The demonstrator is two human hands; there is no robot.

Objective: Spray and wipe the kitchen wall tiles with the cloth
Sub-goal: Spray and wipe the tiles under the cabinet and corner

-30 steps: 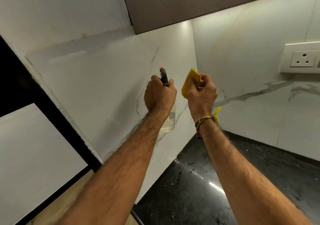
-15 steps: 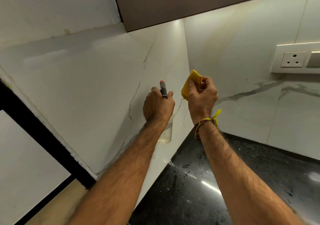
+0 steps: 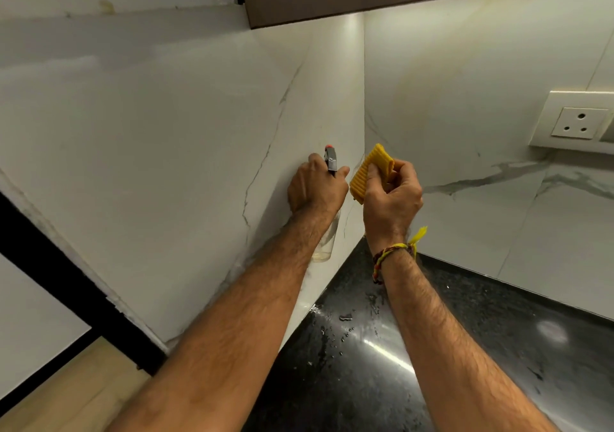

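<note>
Spraying looks underway, wiping not begun: your left hand grips the spray bottle, nozzle toward the wall tiles by the inner corner — your right hand pinches the folded yellow cloth just off the tiles. Droplets dot the black counter below; a socket plate on the right wall needs avoiding — nothing blocks the tiles

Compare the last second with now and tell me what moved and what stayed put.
Little changed. The view swung left, so the wall socket slid toward the right edge of the frame. Both hands sit slightly lower in the frame. The left hand grips the spray bottle as before, nozzle toward the wall tiles. The right hand still pinches the yellow cloth, off the wall.
</note>
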